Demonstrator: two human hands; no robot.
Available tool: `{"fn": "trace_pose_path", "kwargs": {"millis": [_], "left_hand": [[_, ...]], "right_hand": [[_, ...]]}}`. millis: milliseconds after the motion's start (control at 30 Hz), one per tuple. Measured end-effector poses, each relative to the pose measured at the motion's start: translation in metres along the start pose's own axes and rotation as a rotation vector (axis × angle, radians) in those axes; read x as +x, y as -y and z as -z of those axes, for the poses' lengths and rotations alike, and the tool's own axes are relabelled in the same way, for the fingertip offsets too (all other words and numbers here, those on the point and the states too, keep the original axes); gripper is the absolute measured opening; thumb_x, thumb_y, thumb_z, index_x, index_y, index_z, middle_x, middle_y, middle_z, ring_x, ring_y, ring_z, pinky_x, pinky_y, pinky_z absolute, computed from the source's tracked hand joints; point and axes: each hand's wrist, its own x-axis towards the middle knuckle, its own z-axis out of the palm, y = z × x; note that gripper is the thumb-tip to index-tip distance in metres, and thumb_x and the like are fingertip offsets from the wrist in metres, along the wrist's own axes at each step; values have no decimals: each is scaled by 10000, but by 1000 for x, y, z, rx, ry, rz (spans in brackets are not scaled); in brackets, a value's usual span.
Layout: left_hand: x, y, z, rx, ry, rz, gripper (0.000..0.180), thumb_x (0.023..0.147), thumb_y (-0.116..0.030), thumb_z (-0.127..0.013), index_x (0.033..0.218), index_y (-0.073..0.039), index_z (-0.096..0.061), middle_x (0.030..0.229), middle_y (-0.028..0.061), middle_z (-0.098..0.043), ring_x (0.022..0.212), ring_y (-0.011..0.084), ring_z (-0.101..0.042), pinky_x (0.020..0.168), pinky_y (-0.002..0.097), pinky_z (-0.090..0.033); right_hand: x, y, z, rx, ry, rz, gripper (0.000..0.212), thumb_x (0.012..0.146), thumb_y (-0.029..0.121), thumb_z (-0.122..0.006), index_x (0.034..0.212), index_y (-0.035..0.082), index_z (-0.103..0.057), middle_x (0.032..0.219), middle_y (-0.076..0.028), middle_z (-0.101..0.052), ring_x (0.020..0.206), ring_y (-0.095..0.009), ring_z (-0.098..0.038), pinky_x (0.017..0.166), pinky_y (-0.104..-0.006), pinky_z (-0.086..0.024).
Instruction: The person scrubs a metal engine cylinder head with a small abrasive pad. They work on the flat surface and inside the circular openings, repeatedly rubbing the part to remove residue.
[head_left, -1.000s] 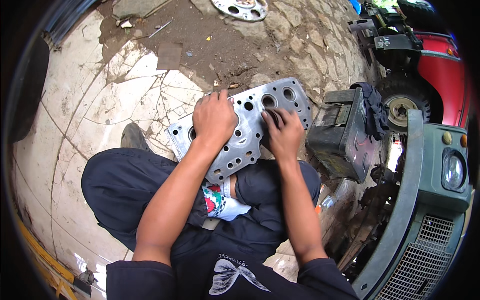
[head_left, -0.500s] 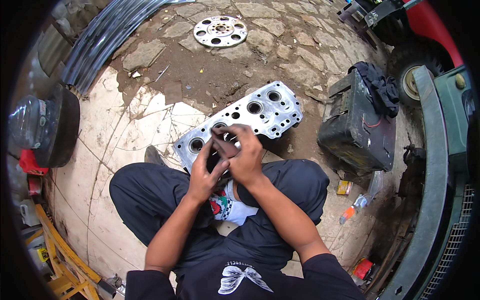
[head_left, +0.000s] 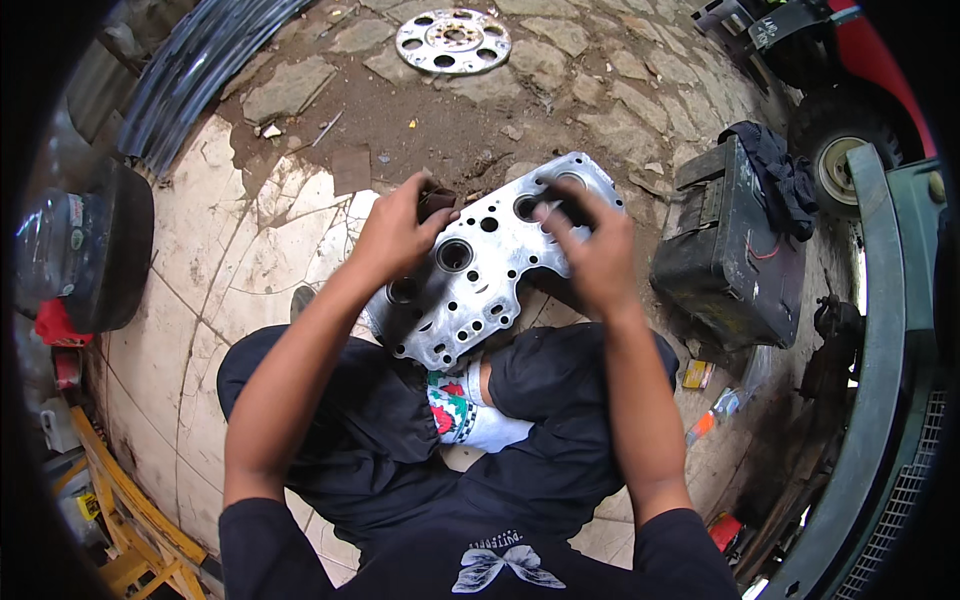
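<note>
A grey metal engine cylinder head with round bores and many small holes lies in front of my crossed legs, tilted up toward the right. My left hand is over its far left edge, fingers closed on a folded dark brown piece of sandpaper. Part of the sandpaper is hidden by the fingers. Above the right part of the metal face is my right hand, with thumb and fingers apart and nothing seen between them. Its fingertips are smeared by motion, so whether they touch the metal cannot be told.
A round metal plate with holes lies on the stones ahead. To the right stand a black box with a dark cloth and a green vehicle part. A black container and yellow metal frame are at left.
My hands have parted from over the cylinder head's middle. The left has moved forward, keeping the sandpaper; the right has let go of it and swung right. More of the metal face shows.
</note>
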Motion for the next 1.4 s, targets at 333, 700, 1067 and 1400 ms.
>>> {"fn": "trace_pose_path", "kwargs": {"millis": [333, 700, 1067, 1400], "left_hand": [[55, 21, -50, -335, 8, 96, 433, 902, -342, -859, 1183, -23, -778, 1068, 202, -807, 973, 296, -799, 888, 396, -602], [49, 18, -52, -1243, 98, 327, 231, 962, -133, -826, 1099, 38, -753, 1145, 118, -790, 1036, 160, -731, 950, 319, -570], [37, 20, -79, -1532, 39, 355, 245, 961, -132, -835, 1142, 21, -772, 1077, 61, -785, 1008, 117, -708, 907, 264, -551], [39, 12, -77, -849, -133, -22, 167, 896, -112, -843, 1035, -21, -823, 1007, 119, -796, 950, 234, -743, 884, 355, -558]], "right_hand": [[63, -79, -16, 69, -368, -203, 271, 990, 206, -791, 1197, 32, -793, 1062, -93, -803, 962, -161, -731, 897, -309, -562], [63, -31, -69, 526, 160, -385, 542, 905, 93, -862, 1389, -23, -645, 1258, -174, -744, 1167, -228, -723, 929, -349, -614], [42, -31, -99, 852, -195, -454, 468, 999, 91, -780, 1415, -13, -591, 1253, -112, -703, 1141, -184, -687, 1013, -324, -553], [34, -38, -106, 1249, -237, -216, 385, 1018, 33, -731, 1374, 42, -584, 1241, -155, -718, 1282, -281, -669, 1133, -408, -525]]}}
